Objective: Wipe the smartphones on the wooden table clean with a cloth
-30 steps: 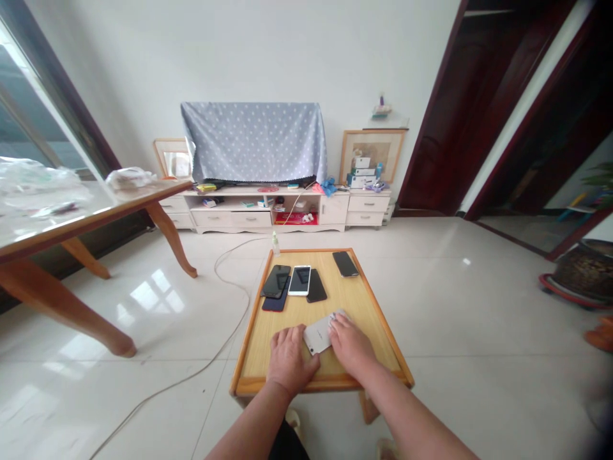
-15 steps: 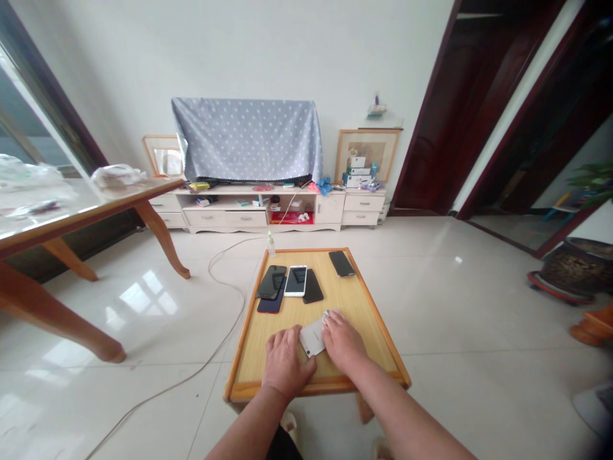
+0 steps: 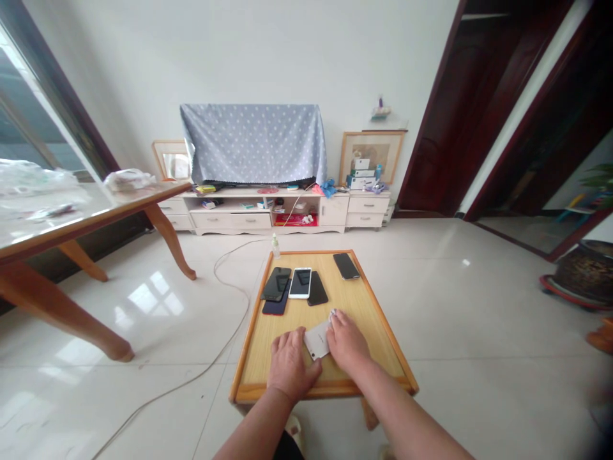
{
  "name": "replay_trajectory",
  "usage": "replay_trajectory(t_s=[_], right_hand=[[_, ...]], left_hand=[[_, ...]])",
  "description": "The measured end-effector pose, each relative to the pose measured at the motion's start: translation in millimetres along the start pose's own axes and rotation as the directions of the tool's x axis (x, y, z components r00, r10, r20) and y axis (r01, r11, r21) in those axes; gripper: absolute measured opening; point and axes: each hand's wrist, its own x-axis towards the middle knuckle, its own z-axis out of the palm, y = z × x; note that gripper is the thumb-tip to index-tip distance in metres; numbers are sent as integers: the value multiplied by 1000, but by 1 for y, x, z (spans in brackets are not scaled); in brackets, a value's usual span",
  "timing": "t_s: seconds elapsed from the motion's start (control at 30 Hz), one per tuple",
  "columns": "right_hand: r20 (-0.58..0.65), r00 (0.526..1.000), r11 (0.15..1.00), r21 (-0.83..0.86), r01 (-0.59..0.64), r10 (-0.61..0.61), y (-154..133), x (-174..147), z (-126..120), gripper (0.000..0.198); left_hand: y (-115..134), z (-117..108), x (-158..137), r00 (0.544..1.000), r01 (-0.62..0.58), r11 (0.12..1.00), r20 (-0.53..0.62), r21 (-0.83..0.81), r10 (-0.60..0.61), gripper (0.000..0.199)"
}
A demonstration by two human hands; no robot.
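Note:
A white smartphone (image 3: 317, 340) lies back side up near the front of the small wooden table (image 3: 354, 306), its camera corner towards me. My left hand (image 3: 291, 365) steadies it, fingers along its left edge and thumb near its lower corner. On the phone's right part rests my right hand (image 3: 348, 340), its fingers closed on a small whitish wad (image 3: 332, 314) that looks like tissue or cloth, mostly hidden. Beyond my hands lie a white phone with a dark screen (image 3: 300, 283), a black phone (image 3: 276, 284) overlapping a dark blue phone (image 3: 276, 306), and another black phone (image 3: 317, 289).
A further dark phone (image 3: 346, 266) lies at the table's far right corner. A small clear bottle (image 3: 276, 246) stands at the far left corner. A cable (image 3: 211, 361) runs over the floor at left, near a larger wooden table (image 3: 163, 234). A white cabinet (image 3: 332, 214) stands against the wall.
The camera view has shifted slightly, so the scene sits a little farther right. Both hands stay at the white smartphone, with hardly any visible movement relative to it.

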Motion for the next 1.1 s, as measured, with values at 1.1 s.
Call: replay_trajectory(t_s=[1.1], right_hand=[[78, 977, 980, 46, 194, -197, 2, -69, -6, 50]], left_hand=[[1, 3, 0, 999, -43, 999, -21, 22, 44, 54]])
